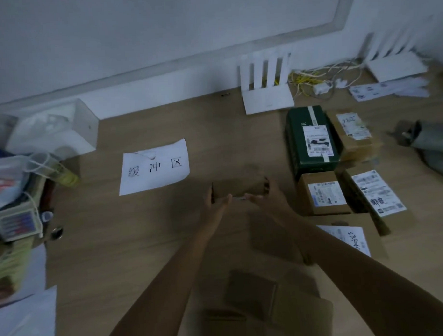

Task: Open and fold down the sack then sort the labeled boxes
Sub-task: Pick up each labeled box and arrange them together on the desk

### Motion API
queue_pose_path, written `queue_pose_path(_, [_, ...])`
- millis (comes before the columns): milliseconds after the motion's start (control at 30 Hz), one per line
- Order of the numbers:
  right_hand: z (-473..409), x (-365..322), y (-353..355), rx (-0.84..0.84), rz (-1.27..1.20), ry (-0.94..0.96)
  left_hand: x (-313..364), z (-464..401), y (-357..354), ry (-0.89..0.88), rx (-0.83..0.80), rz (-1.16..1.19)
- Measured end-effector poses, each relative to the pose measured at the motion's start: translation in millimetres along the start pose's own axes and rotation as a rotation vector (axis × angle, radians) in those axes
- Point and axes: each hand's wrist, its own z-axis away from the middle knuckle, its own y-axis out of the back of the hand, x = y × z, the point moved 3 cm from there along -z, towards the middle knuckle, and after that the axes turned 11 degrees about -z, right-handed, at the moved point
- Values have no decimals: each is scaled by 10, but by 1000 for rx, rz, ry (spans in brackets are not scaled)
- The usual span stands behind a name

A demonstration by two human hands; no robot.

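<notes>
Holding one small brown cardboard box (238, 188) between them, two bare hands reach out over the wooden floor (142, 233), just right of a single white paper sign (154, 166) with three handwritten characters. To the right lie one dark green labeled box (312, 137) and about four brown labeled boxes (325, 197). The held box is plain and blurred; the left hand (213, 202) and right hand (266, 195) curl their fingers round its opposite ends, both forearms stretched forward.

dark green box (312, 137) with white label; brown cardboard boxes (324, 194).
</notes>
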Motion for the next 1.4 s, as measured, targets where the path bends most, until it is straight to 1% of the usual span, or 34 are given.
queue_pose_path(67, [45, -326, 20, 11, 21, 92, 189, -7, 110, -72, 22, 12])
queue_pose_path(133, [136, -684, 22, 25, -34, 187, 655, 234, 341, -168, 88, 1])
queue_pose_path(233, [457, -1279, 7, 56, -76, 344, 1139, 530, 717, -401, 156, -44])
queue_pose_path(267, [566, -1441, 5, 63, -94, 393, 1231, 632, 835, -465, 168, -60])
queue_pose_path(367, [1006, -1863, 1, 61, -125, 506, 1372, 781, 1171, -553, 217, -27])
queue_pose_path(433, [1342, -2053, -15, 68, -105, 593, 1465, 907, 1352, -619, 238, -17])
queue_pose_path(533, [1823, -2225, -39, 113, -84, 684, 1741, 1559, 1613, -748, 276, 4])
queue_pose_path(600, [2103, -2300, -40, 139, -118, 709, 1784, 1868, 1684, -793, 223, 22])
queue_pose_path(667, [2338, -2358, -25, 160, -103, 729, 1792, 2062, 1712, -811, 197, 29])
queue_pose_path(767, [2630, -2435, 55, 189, -37, 749, 1790, 2286, 1718, -761, 152, 37])
queue_pose_path(833, [2778, -2471, 128, 208, -1, 727, 1803, 2399, 1693, -759, 144, 9])
queue_pose_path(900, [2884, -2474, 209, 220, 36, 716, 1814, 2493, 1665, -792, 153, -34])
queue_pose_path(1000, [2973, -2447, 351, 218, 29, 726, 1804, 2513, 1550, -771, 141, -58])
queue_pose_path(1133, [3142, -2388, 571, 175, 11, 707, 1863, 2736, 1364, -766, 52, 18])
queue_pose_path(1300, [3260, -2280, 982, 207, 8, 661, 1935, 2829, 963, -704, -74, 67])
queue_pose_path(1400, [3243, -2171, 1225, 192, -53, 643, 1969, 2873, 705, -688, -122, 84])
